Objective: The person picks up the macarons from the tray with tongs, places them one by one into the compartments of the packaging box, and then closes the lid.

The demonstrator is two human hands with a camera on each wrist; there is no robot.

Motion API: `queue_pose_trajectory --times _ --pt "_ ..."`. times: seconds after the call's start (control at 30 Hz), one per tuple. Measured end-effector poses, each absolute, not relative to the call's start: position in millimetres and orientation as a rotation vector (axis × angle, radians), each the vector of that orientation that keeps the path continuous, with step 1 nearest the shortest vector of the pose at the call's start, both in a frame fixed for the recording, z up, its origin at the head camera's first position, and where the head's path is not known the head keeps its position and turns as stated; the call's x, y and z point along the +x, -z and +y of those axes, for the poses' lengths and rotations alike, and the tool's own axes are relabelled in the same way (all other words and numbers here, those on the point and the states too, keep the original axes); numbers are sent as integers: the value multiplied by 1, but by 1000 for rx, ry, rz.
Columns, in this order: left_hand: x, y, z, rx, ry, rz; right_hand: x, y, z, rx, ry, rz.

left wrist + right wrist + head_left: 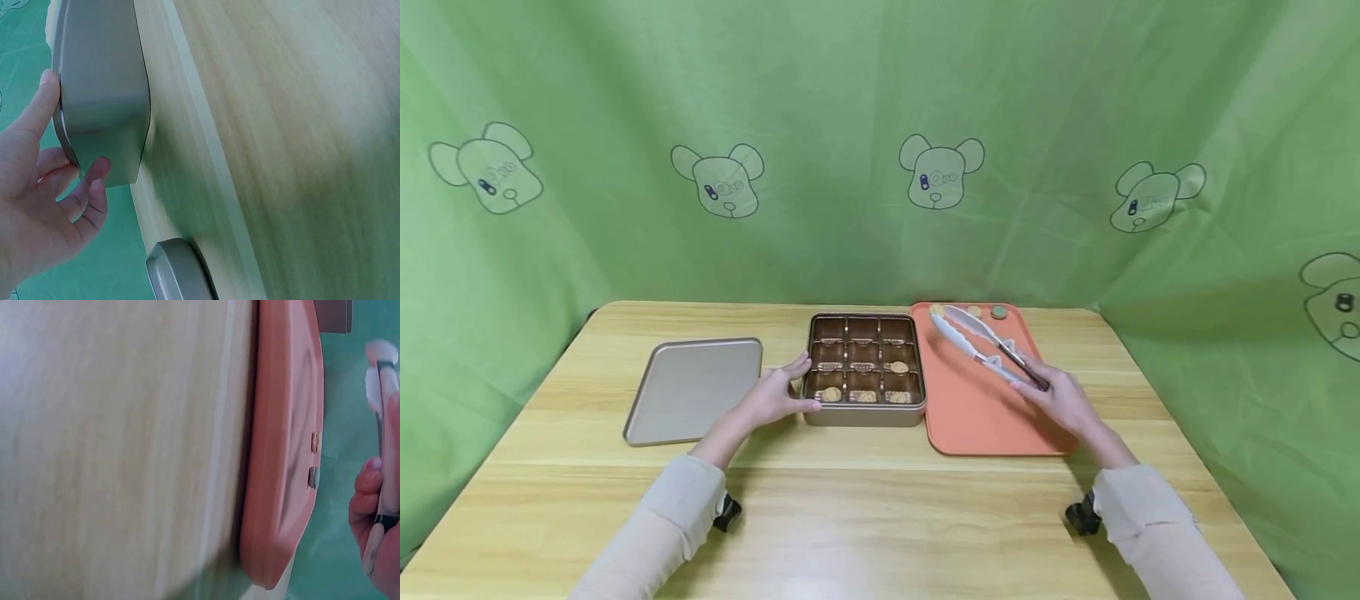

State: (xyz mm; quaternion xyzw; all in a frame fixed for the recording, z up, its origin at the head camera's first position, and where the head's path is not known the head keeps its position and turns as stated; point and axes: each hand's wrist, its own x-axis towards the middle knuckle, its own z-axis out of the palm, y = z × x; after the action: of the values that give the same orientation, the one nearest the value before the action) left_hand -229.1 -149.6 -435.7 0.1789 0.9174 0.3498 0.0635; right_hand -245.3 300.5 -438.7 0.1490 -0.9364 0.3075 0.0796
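Centrally on a pale wooden counter (pixel 850 517), a brown metal box (pixel 865 416) with nine compartments is seen from above. Its left side is touched by the left hand (pixel 775 394), whose thumb and fingers are spread wide about the near left corner. Round cookies are held in four compartments: all three of the near row, where the left one (pixel 831 394) is counted, and the right one of the middle row (pixel 898 367).

By the right hand (pixel 1063 404), a pair of tongs (pixel 957 336) is gripped at the handle end, the fingers wrapped around it. The arms of the tongs are parted, and their pale tips are held over the far left part of a coral tray (pixel 970 417), which is set just to the right of the box.

Along the tray's far edge, two pale cookies (pixel 973 312) and a green cookie (pixel 998 312) are lined up. Whether the leftmost one is touched by the tips cannot be told.

To the left of the box, a flat metal lid (pixel 696 392) is laid on the counter, partly hidden by the left arm. Behind everything, a green curtain (pixel 827 83) is printed with bear heads (pixel 727 185).
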Motion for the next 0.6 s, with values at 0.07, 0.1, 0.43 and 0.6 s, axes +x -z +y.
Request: queue_pose_trajectory --times 0.07,0.1,0.43,0.6 --pt "-229 436 -149 544 -1060 2770 -245 439 299 516 -953 -2792" --pt "-229 436 -149 545 -1061 2770 -245 438 298 549 -975 -2793" --pt "-230 435 -149 552 -1050 2778 -244 431 285 773 -1058 -2814" --pt "-229 436 -149 550 -1054 2776 -240 425 274 792 -1028 -2868"
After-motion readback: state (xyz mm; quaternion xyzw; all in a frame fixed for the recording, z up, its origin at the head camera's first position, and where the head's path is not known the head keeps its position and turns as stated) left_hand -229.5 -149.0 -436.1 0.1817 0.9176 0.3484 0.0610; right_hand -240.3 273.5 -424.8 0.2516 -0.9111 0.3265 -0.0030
